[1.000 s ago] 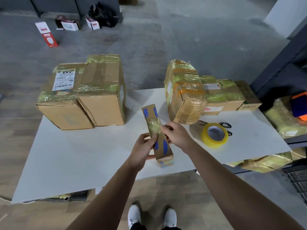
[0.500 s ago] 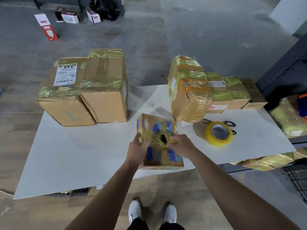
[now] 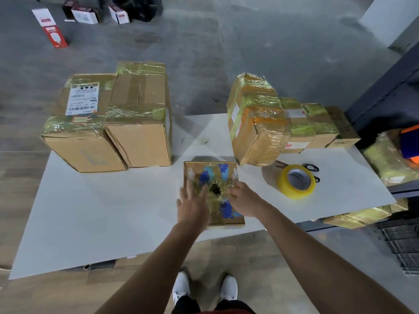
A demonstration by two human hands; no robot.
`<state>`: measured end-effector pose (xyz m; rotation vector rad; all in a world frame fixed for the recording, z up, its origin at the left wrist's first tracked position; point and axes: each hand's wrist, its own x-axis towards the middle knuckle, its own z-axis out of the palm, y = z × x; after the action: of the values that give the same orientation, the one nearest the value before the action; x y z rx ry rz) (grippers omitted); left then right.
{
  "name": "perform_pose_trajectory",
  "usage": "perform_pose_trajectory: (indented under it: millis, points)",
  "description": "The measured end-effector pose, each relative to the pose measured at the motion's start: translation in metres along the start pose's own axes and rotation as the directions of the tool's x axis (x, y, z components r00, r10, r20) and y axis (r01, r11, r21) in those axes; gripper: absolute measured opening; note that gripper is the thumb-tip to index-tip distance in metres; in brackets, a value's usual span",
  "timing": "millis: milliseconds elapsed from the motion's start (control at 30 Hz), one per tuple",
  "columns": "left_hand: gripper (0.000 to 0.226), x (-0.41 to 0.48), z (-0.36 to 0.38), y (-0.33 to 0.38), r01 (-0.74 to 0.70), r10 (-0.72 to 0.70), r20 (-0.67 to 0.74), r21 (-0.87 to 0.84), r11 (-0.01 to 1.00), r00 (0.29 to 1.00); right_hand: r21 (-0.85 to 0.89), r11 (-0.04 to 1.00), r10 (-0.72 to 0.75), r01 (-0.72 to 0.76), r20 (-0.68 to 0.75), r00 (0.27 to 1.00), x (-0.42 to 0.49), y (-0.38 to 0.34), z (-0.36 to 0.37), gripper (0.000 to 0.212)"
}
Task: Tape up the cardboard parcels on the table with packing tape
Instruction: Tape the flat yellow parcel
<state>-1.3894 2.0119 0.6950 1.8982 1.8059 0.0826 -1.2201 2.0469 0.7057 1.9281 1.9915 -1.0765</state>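
A flat cardboard parcel (image 3: 213, 177) with blue blotches and a dark hole, wrapped in clear tape, lies flat on the white table (image 3: 102, 214) near its front edge. My left hand (image 3: 192, 205) lies on the parcel's left part with fingers spread and straight. My right hand (image 3: 243, 200) rests on its right side, fingers lightly bent. A yellow roll of packing tape (image 3: 296, 181) stands to the right of the parcel. Black scissors (image 3: 311, 169) lie just behind the roll.
Two big taped boxes (image 3: 108, 118) stand at the table's back left. A cluster of taped parcels (image 3: 278, 123) stands at the back right. A dark shelf (image 3: 385, 94) with wrapped packages is on the right. Small boxes (image 3: 53, 28) lie on the floor far behind.
The parcel went from held on edge, through a tilt, to lying flat on the table. Both hands let go of their grip and now rest on its top.
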Motion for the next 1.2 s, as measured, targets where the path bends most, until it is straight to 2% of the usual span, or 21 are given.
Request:
perform_pose_trajectory:
  millis: [67,133,300,433,567,733,833,967,1200]
  points:
    - [0.071,-0.002,0.008,0.002,-0.125,0.119,0.046,0.184,0.975,0.992,-0.055,0.998,0.008,-0.007,0.013,1.0,-0.001,-0.002,0.002,0.047]
    - [0.068,-0.001,0.016,0.001,-0.157,0.135,0.107,0.229,0.961,0.985,-0.109,0.994,0.007,-0.005,0.017,1.0,-0.004,-0.006,0.003,0.052]
    - [0.065,0.011,0.01,0.002,-0.194,0.15,0.148,0.359,0.913,0.978,-0.195,0.981,0.006,0.0,0.027,1.0,-0.008,-0.005,0.005,0.06]
    - [0.05,0.028,0.002,0.007,-0.205,0.144,0.177,0.403,0.892,0.974,-0.093,0.995,-0.03,0.028,-0.019,0.999,-0.012,-0.004,0.0,0.056]
    - [0.041,0.032,0.002,0.024,-0.177,0.144,0.122,0.336,0.925,0.982,-0.01,0.999,0.039,-0.04,-0.063,0.997,-0.015,0.015,-0.015,0.059]
    - [0.05,0.034,0.014,0.065,-0.204,0.203,0.025,0.223,0.953,0.979,0.058,0.995,0.089,-0.082,-0.118,0.989,-0.015,0.055,-0.045,0.055]
    - [0.039,0.042,0.02,0.103,-0.221,0.217,0.041,0.17,0.96,0.975,0.115,0.986,0.139,-0.122,-0.148,0.979,-0.016,0.089,-0.059,0.051]
    - [0.035,0.053,0.034,0.155,-0.211,0.212,0.095,-0.014,0.977,0.973,0.207,0.961,0.216,-0.183,-0.154,0.964,-0.019,0.14,-0.073,0.045]
    - [0.027,0.08,0.055,0.225,-0.087,0.11,0.172,-0.139,0.986,0.979,0.218,0.965,0.196,-0.149,-0.211,0.958,-0.028,0.201,-0.102,0.047]
